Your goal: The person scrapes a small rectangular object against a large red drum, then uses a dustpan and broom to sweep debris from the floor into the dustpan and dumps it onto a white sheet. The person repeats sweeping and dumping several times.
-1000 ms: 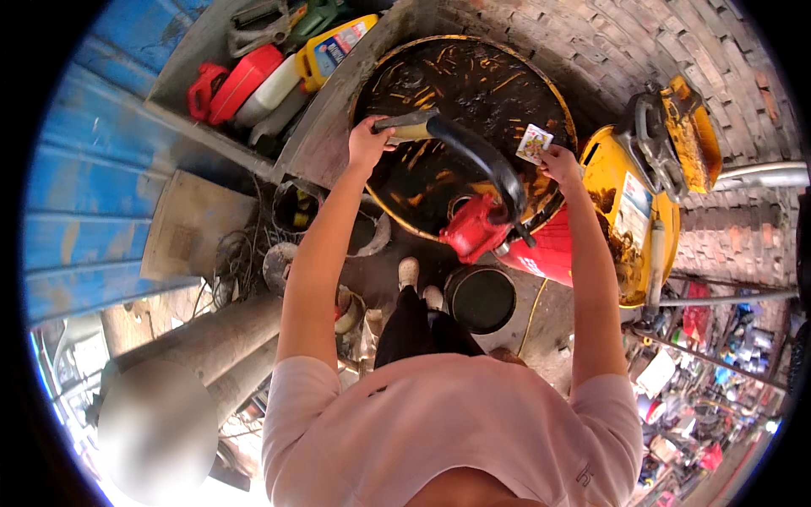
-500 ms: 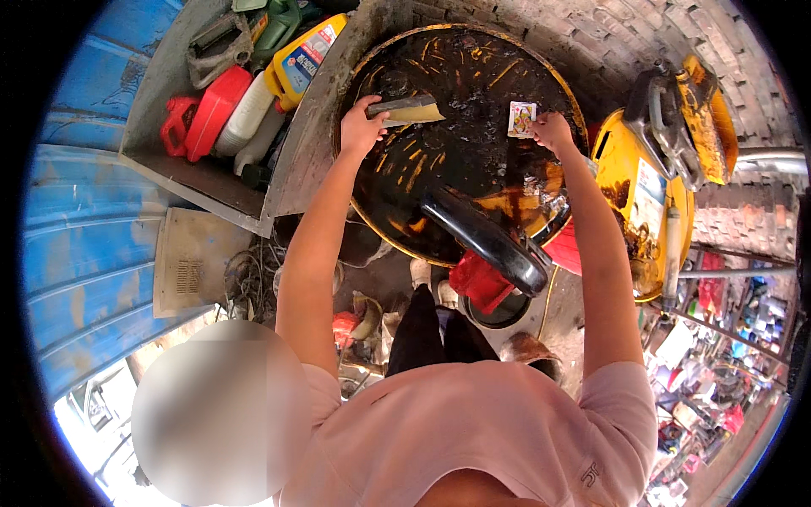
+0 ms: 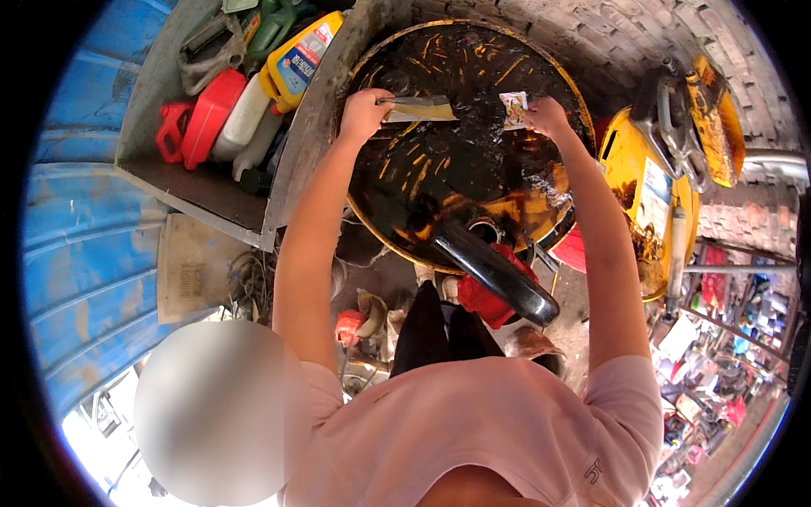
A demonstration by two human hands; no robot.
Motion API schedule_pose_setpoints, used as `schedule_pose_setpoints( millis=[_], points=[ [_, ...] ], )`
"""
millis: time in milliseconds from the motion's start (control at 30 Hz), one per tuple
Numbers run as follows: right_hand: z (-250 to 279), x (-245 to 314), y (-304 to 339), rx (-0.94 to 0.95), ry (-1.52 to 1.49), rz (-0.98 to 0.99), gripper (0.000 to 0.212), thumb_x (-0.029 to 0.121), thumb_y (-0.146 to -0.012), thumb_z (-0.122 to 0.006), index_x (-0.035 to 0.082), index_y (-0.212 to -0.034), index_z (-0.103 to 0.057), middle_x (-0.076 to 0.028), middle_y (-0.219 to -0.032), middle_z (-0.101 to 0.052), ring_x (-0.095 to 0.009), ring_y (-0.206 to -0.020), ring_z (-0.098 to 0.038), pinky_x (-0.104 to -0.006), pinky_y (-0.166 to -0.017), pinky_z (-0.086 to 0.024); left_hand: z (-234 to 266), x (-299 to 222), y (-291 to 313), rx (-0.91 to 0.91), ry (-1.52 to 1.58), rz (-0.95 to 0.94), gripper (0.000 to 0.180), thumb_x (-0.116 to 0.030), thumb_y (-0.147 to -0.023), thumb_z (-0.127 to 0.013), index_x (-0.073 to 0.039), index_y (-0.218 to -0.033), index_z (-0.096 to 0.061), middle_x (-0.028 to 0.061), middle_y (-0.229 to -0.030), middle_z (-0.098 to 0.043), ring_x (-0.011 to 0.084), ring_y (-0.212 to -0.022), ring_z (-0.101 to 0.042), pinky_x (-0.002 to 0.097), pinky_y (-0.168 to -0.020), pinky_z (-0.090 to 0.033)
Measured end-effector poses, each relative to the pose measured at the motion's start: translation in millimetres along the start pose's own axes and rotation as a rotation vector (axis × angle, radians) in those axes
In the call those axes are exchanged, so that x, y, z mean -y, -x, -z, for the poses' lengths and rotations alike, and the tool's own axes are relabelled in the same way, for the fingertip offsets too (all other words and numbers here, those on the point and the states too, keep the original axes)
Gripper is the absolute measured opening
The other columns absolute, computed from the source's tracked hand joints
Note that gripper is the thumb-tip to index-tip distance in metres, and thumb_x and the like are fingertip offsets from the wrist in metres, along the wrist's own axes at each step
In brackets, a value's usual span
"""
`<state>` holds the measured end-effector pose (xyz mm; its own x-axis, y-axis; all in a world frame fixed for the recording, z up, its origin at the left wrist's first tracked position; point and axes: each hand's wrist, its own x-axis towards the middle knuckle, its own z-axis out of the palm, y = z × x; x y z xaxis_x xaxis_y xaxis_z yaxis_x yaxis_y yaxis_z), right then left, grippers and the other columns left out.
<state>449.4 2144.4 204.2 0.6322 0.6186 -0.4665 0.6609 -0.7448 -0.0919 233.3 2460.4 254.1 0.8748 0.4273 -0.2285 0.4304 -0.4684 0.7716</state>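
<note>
standing at a round, glossy, dark drum top (image 3: 439, 156) near a rough brick wall (image 3: 629, 55), the person (image 3: 473, 414) grips over it a flat strip (image 3: 424, 110) in the left hand (image 3: 363, 116) and a thin rectangular card (image 3: 513, 110) in the right hand (image 3: 549, 117).

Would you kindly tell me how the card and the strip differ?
The strip is long and narrow; the card is shorter. The strip is tan and grey, the card white with a coloured picture. The left hand holds the strip, the right hand the card. Both are over the drum.
</note>
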Motion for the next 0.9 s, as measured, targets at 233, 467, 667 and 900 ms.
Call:
schedule_pose_setpoints(
  millis=[233,467,667,900],
  points=[
    [26.4,44.3,-0.6,-0.124,-0.241,-0.158,0.028,0.033,-0.078,-0.059,0.009,-0.09,-0.068,-0.009,-0.078,-0.066,-0.025,-0.074,-0.063,-0.0368,-0.068,-0.05,-20.9,0.8,-12.8,-0.129,-0.232,-0.223,0.022,-0.012,-0.075,-0.064,-0.007,-0.097,-0.064,0.0136,-0.096,-0.062,0.0299,-0.086,-0.06,0.0373,-0.077,-0.048],
    [21.2,53.6,-7.4,-0.067,-0.522,-0.175,0.024,0.025,-0.075,-0.064,0.006,-0.089,-0.068,-0.008,-0.076,-0.066,-0.022,-0.068,-0.063,-0.0339,-0.064,-0.051,-30.1,0.1,-10.6,-0.091,-0.305,-0.233,0.022,-0.015,-0.081,-0.06,-0.013,-0.103,-0.064,0.0098,-0.105,-0.061,0.0261,-0.091,-0.059,0.036,-0.078,-0.048],
    [-36.3,-1.9,-46.0,-0.151,-0.283,-0.148,0.022,0.024,-0.075,-0.065,0.003,-0.08,-0.065,-0.009,-0.072,-0.065,-0.019,-0.061,-0.063,-0.0302,-0.053,-0.051,-62.0,-38.8,-6.3,-0.066,-0.179,-0.288,0.022,-0.012,-0.078,-0.06,-0.011,-0.098,-0.065,0.013,-0.1,-0.061,0.0303,-0.088,-0.059,0.0376,-0.077,-0.047],
    [-1.8,56.7,-3.7,-0.08,-0.893,-0.309,0.018,0.019,-0.076,-0.065,0.003,-0.084,-0.064,-0.01,-0.075,-0.066,-0.02,-0.062,-0.064,-0.031,-0.054,-0.053,-29.7,-23.7,7.6,-0.282,-0.024,-0.101,0.018,-0.01,-0.078,-0.06,-0.009,-0.095,-0.067,0.0139,-0.091,-0.064,0.027,-0.083,-0.062,0.0335,-0.076,-0.048]
  ],
)
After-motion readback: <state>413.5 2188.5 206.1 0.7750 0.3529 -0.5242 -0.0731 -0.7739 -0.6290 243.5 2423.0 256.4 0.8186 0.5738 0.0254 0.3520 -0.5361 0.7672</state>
